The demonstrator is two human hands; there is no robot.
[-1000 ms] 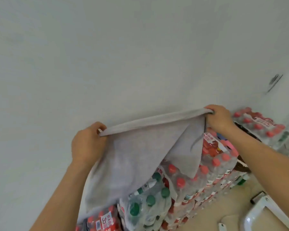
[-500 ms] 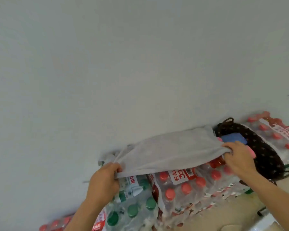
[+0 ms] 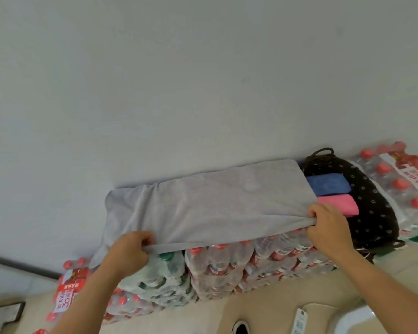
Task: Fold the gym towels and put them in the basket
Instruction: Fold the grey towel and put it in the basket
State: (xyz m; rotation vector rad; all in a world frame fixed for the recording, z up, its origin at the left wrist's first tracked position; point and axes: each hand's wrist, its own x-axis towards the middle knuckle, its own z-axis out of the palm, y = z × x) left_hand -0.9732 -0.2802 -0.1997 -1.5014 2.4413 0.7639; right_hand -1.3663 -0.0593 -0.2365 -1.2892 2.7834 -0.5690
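A grey towel point(image 3: 210, 203) lies spread flat over the top of stacked packs of water bottles point(image 3: 227, 268), against the wall. My left hand point(image 3: 128, 254) pinches its near left corner. Its near right corner is gripped in my right hand point(image 3: 328, 227). To the right stands a dark brown basket point(image 3: 372, 201) with pale dots and rope handles. Inside it lie a folded blue towel point(image 3: 328, 186) and a folded pink towel point(image 3: 340, 206). The grey towel's right edge overlaps the basket's left side.
A plain white wall point(image 3: 203, 80) rises right behind the stack. More bottle packs with red caps point(image 3: 401, 184) sit right of the basket, and others point(image 3: 68, 292) lower left. Beige floor point(image 3: 263, 309) lies below, with a white object point(image 3: 362, 319) at the lower right.
The towel was held up in the air by two corners; both hands have lowered it and laid it flat on the bottle packs. The view has tilted down, showing the basket.
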